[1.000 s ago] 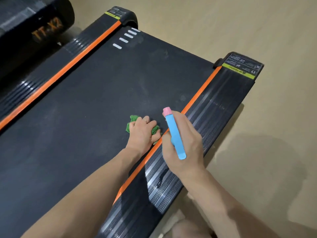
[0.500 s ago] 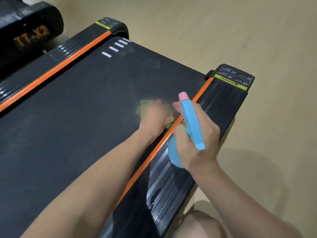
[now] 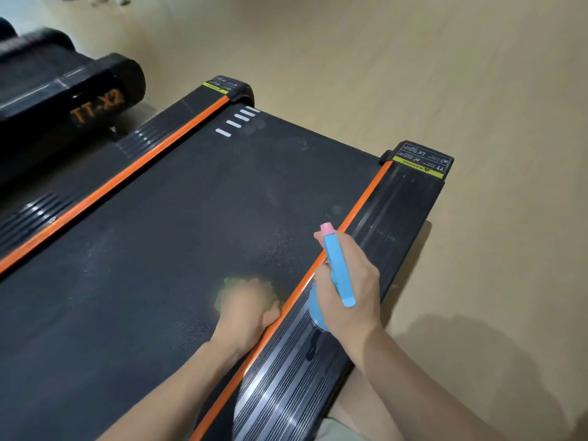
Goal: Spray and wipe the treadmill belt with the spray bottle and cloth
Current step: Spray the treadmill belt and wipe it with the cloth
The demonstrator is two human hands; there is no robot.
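Side rail (image 3: 286,386): lower centre of the frame, ribbed glossy black plastic, stiff, edged by an orange strip (image 3: 273,332) beside the belt.
Left hand (image 3: 246,308): blurred, lower centre, pressed flat on the cloth just inside the orange strip; fingers look curled down on it, though the blur hides how tightly.
Cloth (image 3: 226,292): green, soft and crumpled, mostly covered by the hand, lying on the belt; light and limp, so it should be bunched under the palm, not pinched at a corner.
Right hand (image 3: 350,291): right of centre, over the side rail, fingers wrapped around the spray bottle.
Spray bottle (image 3: 338,268): light blue plastic with a pink nozzle tip pointing up-frame; smooth, rigid, probably light, possibly slippery if wet; best held at the neck with a finger on the trigger.
Belt (image 3: 159,249): wide matte black, finely textured, faint dull smears toward the upper centre; likely grips the cloth.
Far end: white dashes (image 3: 237,122) on the belt, yellow warning label (image 3: 420,162) at upper right, tan floor (image 3: 413,58) beyond.
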